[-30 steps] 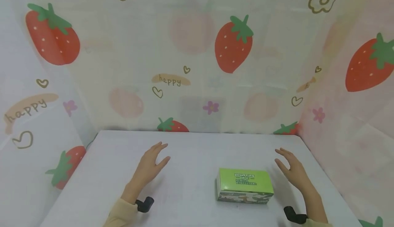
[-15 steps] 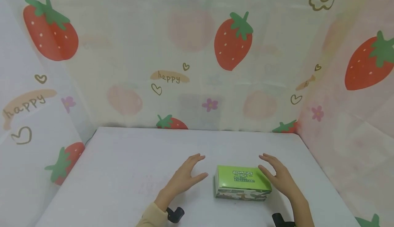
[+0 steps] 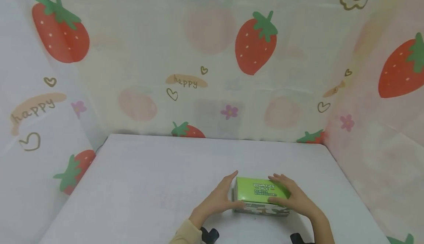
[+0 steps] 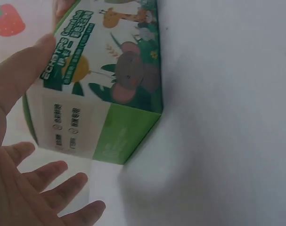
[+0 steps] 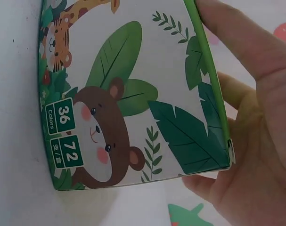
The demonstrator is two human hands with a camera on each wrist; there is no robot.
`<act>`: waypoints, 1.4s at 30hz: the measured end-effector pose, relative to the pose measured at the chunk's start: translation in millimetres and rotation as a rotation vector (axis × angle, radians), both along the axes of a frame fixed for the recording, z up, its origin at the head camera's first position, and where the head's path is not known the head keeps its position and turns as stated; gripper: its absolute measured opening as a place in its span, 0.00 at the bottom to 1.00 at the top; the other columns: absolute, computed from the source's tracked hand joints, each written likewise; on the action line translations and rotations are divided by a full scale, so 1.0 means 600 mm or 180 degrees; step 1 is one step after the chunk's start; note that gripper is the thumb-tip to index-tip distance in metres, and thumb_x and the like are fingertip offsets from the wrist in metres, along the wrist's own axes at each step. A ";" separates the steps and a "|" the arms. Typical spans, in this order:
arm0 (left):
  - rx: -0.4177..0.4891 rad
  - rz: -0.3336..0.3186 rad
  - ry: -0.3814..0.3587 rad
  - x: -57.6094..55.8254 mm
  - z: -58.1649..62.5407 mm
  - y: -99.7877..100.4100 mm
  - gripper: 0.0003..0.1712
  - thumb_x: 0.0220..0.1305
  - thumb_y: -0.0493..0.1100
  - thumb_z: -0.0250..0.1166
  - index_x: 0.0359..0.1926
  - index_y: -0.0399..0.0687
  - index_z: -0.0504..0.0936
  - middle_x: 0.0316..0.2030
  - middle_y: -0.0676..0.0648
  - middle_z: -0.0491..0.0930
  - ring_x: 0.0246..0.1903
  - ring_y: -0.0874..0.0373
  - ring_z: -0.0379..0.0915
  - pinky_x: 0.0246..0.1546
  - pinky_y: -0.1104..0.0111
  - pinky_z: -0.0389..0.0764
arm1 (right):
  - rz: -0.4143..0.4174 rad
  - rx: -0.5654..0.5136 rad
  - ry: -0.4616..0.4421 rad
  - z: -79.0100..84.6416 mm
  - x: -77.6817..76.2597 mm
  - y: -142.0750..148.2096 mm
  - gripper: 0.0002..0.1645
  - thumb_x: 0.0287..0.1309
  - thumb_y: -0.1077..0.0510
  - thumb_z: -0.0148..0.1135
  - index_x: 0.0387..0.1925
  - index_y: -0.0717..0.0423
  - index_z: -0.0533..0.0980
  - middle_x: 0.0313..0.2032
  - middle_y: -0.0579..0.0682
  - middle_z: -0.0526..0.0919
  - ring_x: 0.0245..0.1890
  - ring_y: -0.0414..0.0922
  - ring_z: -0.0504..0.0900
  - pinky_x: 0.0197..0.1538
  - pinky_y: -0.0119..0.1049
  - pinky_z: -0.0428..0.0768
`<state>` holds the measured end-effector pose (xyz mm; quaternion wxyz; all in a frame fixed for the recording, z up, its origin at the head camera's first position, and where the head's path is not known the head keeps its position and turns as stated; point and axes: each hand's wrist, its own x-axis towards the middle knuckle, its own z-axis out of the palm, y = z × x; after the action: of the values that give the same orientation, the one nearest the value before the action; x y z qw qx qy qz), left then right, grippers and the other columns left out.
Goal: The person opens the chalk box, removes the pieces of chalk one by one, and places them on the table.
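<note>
One green box (image 3: 250,192) sits near right on the table (image 3: 149,177) between left hand (image 3: 219,199) (fingers spread, gripping nothing) and right hand (image 3: 296,199), hold unclear; likely the grasping step, next needing even closing.

The rectangular green-and-white cardboard box (image 3: 253,200) between the fingers of the left hand (image 3: 218,199) and right hand (image 3: 295,198) bore "ECHOTIPS" on its glossy green lid, just beside the right thumb, with Chinese lines too small to read below. On the illustrated side by the left thumb, "ECHOTIPS" appeared again in dark green lettering (image 4: 55,61); small dark print (image 4: 67,123) on the end panel near the other left fingers was blurred. Well apart from the right thumb, two dark green rectangular labels read "36 Colors" (image 5: 60,116) and "72 支/盒" (image 5: 67,153). Far beyond the fingertips, tan brushstrokes on the pale strawberry-patterned fabric backdrop (image 3: 212,117) said "happy" twice.
</note>
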<state>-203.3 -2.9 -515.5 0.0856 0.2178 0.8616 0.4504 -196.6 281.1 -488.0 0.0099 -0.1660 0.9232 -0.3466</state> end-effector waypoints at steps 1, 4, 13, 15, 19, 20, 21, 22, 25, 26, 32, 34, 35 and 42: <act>0.0020 -0.0015 -0.0001 0.000 -0.002 0.002 0.61 0.42 0.65 0.70 0.72 0.58 0.45 0.70 0.48 0.53 0.68 0.50 0.51 0.63 0.52 0.58 | 0.0046 -0.0021 -0.0033 0.000 0.001 -0.001 0.43 0.43 0.38 0.69 0.63 0.41 0.66 0.66 0.56 0.61 0.68 0.62 0.50 0.56 0.71 0.53; 0.0015 -0.0047 -0.0001 0.003 -0.007 0.004 0.62 0.41 0.65 0.71 0.72 0.59 0.45 0.69 0.49 0.55 0.66 0.51 0.55 0.62 0.53 0.60 | 0.0177 -0.0030 -0.0072 0.000 0.003 -0.004 0.47 0.40 0.39 0.71 0.64 0.43 0.65 0.67 0.57 0.60 0.68 0.64 0.46 0.56 0.72 0.51; -0.0103 0.0151 0.0094 0.008 -0.019 0.010 0.62 0.40 0.63 0.72 0.72 0.56 0.47 0.67 0.50 0.60 0.62 0.53 0.63 0.60 0.55 0.64 | 0.0286 -0.0047 0.0102 -0.009 0.004 0.003 0.46 0.41 0.41 0.72 0.64 0.45 0.65 0.65 0.56 0.62 0.67 0.64 0.48 0.55 0.72 0.53; -0.0138 0.0192 0.0088 0.008 -0.020 0.010 0.62 0.40 0.63 0.72 0.71 0.52 0.49 0.66 0.50 0.62 0.62 0.53 0.64 0.60 0.55 0.65 | 0.0259 -0.0102 0.0102 -0.011 0.004 0.005 0.46 0.40 0.41 0.72 0.63 0.45 0.66 0.65 0.55 0.62 0.67 0.63 0.49 0.56 0.71 0.53; -0.0135 0.0224 0.0088 0.008 -0.023 0.011 0.60 0.40 0.62 0.73 0.70 0.50 0.52 0.65 0.50 0.64 0.61 0.53 0.65 0.59 0.55 0.66 | 0.0199 -0.0146 0.0139 -0.016 0.005 0.007 0.46 0.38 0.41 0.73 0.62 0.45 0.68 0.64 0.54 0.64 0.67 0.61 0.52 0.57 0.69 0.54; -0.0132 0.0223 0.0087 0.008 -0.023 0.010 0.60 0.39 0.62 0.73 0.70 0.50 0.52 0.65 0.51 0.63 0.61 0.54 0.65 0.59 0.55 0.66 | 0.0184 -0.0143 0.0150 -0.017 0.005 0.007 0.46 0.38 0.40 0.73 0.62 0.45 0.68 0.64 0.53 0.65 0.67 0.61 0.52 0.57 0.69 0.54; -0.0130 0.0225 0.0087 0.008 -0.023 0.010 0.60 0.39 0.62 0.73 0.70 0.50 0.53 0.65 0.51 0.63 0.61 0.54 0.65 0.59 0.55 0.66 | 0.0176 -0.0130 0.0162 -0.018 0.005 0.008 0.46 0.38 0.40 0.73 0.62 0.45 0.68 0.63 0.53 0.65 0.67 0.60 0.53 0.57 0.69 0.55; -0.0129 0.0224 0.0083 0.007 -0.024 0.010 0.60 0.39 0.62 0.73 0.70 0.51 0.53 0.65 0.52 0.63 0.61 0.54 0.65 0.59 0.56 0.66 | 0.0167 -0.0108 0.0175 -0.018 0.005 0.009 0.46 0.38 0.40 0.73 0.61 0.45 0.69 0.63 0.53 0.66 0.66 0.60 0.54 0.57 0.69 0.55; -0.0137 0.0237 0.0140 0.007 -0.024 0.009 0.59 0.40 0.62 0.73 0.69 0.51 0.53 0.65 0.52 0.63 0.61 0.54 0.65 0.59 0.56 0.66 | 0.0141 -0.0019 0.0228 -0.018 0.003 0.009 0.46 0.38 0.39 0.73 0.61 0.45 0.69 0.63 0.53 0.67 0.65 0.59 0.58 0.56 0.67 0.58; -0.0144 0.0246 0.0163 0.007 -0.024 0.009 0.59 0.40 0.62 0.73 0.69 0.51 0.54 0.65 0.51 0.63 0.60 0.53 0.65 0.59 0.56 0.66 | 0.0134 0.0010 0.0248 -0.017 0.003 0.009 0.45 0.37 0.39 0.73 0.61 0.45 0.70 0.63 0.53 0.67 0.64 0.58 0.59 0.56 0.66 0.60; -0.0152 0.0249 0.0214 0.005 -0.021 0.008 0.57 0.40 0.60 0.74 0.69 0.52 0.55 0.65 0.51 0.64 0.60 0.52 0.66 0.58 0.55 0.67 | 0.0070 0.0134 0.0275 -0.009 -0.001 0.008 0.44 0.36 0.36 0.72 0.58 0.44 0.72 0.61 0.51 0.70 0.61 0.58 0.65 0.55 0.62 0.64; -0.0157 0.0239 0.0207 0.004 -0.022 0.008 0.57 0.40 0.61 0.74 0.69 0.52 0.54 0.65 0.51 0.63 0.60 0.52 0.66 0.58 0.55 0.67 | 0.0040 0.0150 0.0255 -0.006 -0.002 0.008 0.43 0.36 0.36 0.72 0.57 0.43 0.73 0.61 0.50 0.71 0.61 0.58 0.66 0.55 0.62 0.65; -0.0155 0.0236 0.0203 0.004 -0.022 0.008 0.57 0.40 0.61 0.74 0.69 0.52 0.54 0.65 0.51 0.63 0.60 0.52 0.66 0.58 0.55 0.67 | 0.0028 0.0140 0.0243 -0.005 -0.002 0.008 0.43 0.35 0.36 0.72 0.57 0.43 0.74 0.60 0.50 0.71 0.61 0.58 0.66 0.55 0.63 0.65; -0.0231 0.0247 0.0272 0.002 -0.025 0.009 0.57 0.40 0.62 0.73 0.68 0.52 0.55 0.64 0.51 0.64 0.59 0.53 0.66 0.58 0.57 0.67 | -0.0024 -0.0062 0.0147 -0.001 -0.005 0.009 0.36 0.40 0.40 0.72 0.54 0.43 0.76 0.59 0.50 0.73 0.61 0.59 0.67 0.55 0.63 0.64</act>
<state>-202.2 2.5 -530.5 0.0390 0.2000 0.8880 0.4122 -199.8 286.6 -488.8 -0.0144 -0.1705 0.9204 -0.3517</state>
